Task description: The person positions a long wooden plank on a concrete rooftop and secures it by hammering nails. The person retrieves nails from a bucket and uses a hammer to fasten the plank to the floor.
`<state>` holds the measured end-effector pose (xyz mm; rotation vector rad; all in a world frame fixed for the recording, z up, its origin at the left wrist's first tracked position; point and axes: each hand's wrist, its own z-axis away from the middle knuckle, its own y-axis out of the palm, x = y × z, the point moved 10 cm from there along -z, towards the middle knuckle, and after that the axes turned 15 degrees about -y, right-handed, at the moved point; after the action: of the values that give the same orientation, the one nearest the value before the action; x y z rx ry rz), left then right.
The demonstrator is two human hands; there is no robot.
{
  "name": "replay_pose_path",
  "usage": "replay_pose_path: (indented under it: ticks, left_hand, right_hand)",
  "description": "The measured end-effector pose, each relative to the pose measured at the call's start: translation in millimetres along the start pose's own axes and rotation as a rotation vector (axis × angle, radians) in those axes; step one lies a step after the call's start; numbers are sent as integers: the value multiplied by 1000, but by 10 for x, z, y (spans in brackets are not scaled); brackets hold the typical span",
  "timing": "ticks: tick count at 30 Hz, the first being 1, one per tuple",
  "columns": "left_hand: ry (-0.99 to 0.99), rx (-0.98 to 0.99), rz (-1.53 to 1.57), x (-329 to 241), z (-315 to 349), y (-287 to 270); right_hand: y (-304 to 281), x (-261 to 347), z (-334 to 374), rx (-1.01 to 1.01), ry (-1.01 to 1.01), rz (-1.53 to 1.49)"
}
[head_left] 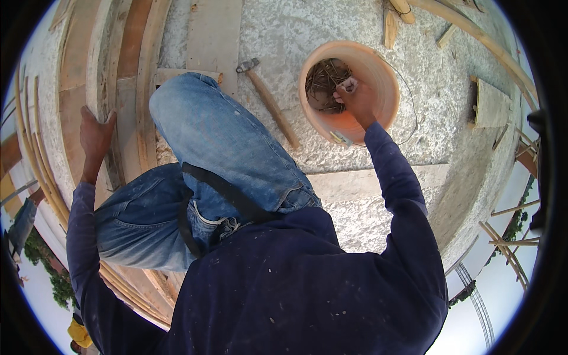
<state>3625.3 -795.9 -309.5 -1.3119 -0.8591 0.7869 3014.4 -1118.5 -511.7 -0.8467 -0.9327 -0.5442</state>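
At the left, my left hand grips the edge of a long wooden board, thumb on one side and fingers on the other. My right hand reaches into an orange-pink plastic bucket. Its fingers are pinched together over a heap of nails at the bottom; whatever they hold is too small to make out. Between my knee and the bucket lies a hammer with a wooden handle, its metal head pointing away from me.
More boards run along the left side. A flat plank lies on the rough, pale concrete near the bucket. Bamboo poles curve along the far right, beside a small wooden block. A yellow-clad person shows at the lower left.
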Motion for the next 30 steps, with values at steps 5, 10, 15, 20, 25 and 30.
replay_pose_path:
  ticks: [5, 10, 15, 20, 25, 30]
  left_hand:
    - [-4, -4, -11, -13, 3, 1]
    - [24, -40, -7, -41, 29, -43]
    - [-20, 1, -18, -7, 14, -13]
    - [-12, -5, -20, -27, 15, -31]
    - [-24, 10, -16, -14, 9, -15]
    - [-15, -4, -34, -27, 15, -16]
  right_hand:
    - [88, -76, -110, -136, 23, -325]
    - [-115, 133, -162, -325, -90, -727]
    - [-306, 42, -24, -177, 46, -320]
    - [-150, -175, 33, -74, 65, -88]
    - [139, -194, -17, -81, 134, -490]
    - [-159, 12, -11, 46, 105, -92]
